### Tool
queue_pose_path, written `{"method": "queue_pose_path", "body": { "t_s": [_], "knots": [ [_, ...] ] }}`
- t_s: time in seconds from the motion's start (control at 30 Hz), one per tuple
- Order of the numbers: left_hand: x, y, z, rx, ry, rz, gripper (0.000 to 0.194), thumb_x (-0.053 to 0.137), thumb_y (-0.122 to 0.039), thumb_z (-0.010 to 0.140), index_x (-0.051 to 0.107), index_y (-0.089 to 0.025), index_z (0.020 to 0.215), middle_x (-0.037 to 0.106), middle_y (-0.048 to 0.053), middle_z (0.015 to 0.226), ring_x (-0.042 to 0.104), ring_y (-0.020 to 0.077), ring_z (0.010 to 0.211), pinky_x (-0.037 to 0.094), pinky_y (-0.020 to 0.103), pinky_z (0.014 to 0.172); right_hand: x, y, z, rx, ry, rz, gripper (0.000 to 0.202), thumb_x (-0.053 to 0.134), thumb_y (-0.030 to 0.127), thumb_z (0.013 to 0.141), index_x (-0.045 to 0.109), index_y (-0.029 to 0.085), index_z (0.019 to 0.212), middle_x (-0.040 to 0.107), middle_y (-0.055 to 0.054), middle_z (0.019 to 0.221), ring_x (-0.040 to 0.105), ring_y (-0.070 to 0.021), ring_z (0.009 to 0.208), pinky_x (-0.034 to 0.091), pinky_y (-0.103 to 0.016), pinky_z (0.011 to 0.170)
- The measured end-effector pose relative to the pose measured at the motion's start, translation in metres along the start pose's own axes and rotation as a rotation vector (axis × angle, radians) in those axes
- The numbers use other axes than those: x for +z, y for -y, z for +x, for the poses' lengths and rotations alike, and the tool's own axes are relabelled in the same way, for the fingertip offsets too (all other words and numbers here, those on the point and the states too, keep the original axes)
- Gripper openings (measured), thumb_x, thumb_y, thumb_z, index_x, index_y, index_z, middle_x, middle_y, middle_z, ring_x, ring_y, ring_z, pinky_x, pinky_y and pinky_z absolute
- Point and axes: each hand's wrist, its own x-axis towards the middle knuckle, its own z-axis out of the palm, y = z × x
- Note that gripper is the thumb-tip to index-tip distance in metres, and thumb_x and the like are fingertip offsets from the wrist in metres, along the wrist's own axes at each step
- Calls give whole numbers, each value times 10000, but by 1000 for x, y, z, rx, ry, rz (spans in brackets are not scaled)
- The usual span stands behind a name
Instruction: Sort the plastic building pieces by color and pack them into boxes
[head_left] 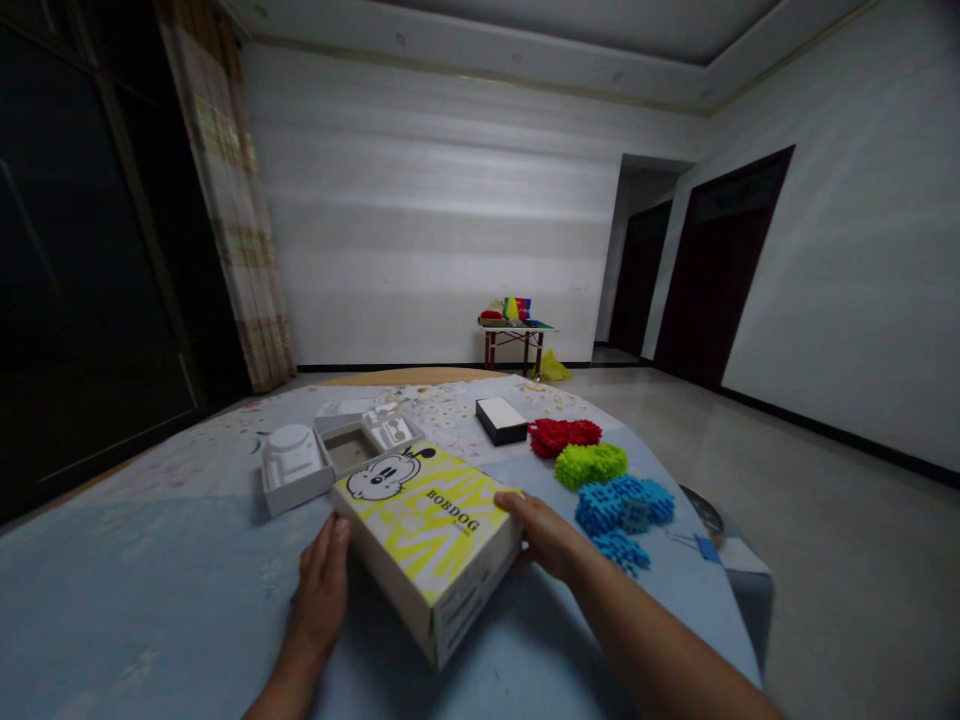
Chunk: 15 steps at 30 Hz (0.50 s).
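My right grip (541, 535) holds the yellow-and-white box (427, 515) at one edge; my left grip (322, 590) supports its opposite side above the desk (202, 590).

We see pale walls (450, 210) under a recessed ceiling (585, 25) in dim light, a patterned curtain (232, 220) beside dark glazed panels (75, 280) on the left, dark doors (720, 270) on the right, glossy floor (810, 480), and a small table (517, 329) by the far wall.

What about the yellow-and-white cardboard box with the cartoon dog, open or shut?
Shut, as far as visible: the box has its printed top lying flat, with no flap raised.
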Motion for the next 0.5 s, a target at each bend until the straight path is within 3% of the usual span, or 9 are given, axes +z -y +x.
{"method": "queue_pose_path", "body": {
  "t_s": [0.13, 0.23, 0.33, 0.5],
  "knots": [
    [3, -17, -9, -25, 39, -11, 589, 311, -559, 793, 423, -200, 1246, 500, 109, 1254, 459, 241, 1185, 294, 450, 1045, -23, 23, 13, 42, -129, 95, 452, 460, 519, 751, 504, 217, 1084, 579, -53, 802, 556, -190, 693, 473, -356, 580],
    [5, -28, -16, 69, 68, 11, 591, 311, -557, 795, 396, -204, 1261, 511, 104, 1231, 481, 237, 1152, 277, 474, 1041, -33, 51, 32, -102, -279, 63, 442, 466, 521, 751, 501, 239, 1089, 590, -51, 818, 555, -176, 694, 469, -337, 587],
    [6, -30, -20, 154, 97, 49, 563, 320, -533, 802, 389, -213, 1260, 520, 95, 1222, 509, 226, 1111, 268, 488, 1033, -35, 78, 62, -248, -421, -77, 479, 472, 532, 740, 504, 216, 1098, 612, -69, 872, 567, -175, 696, 465, -304, 574],
    [5, -24, -23, 177, 141, 115, 534, 308, -502, 818, 397, -204, 1252, 513, 97, 1245, 439, 229, 1191, 222, 483, 1050, -29, 97, 117, -282, -560, -283, 603, 406, 562, 750, 493, 131, 1164, 616, -142, 982, 593, -224, 781, 467, -305, 582]
  ]
}}
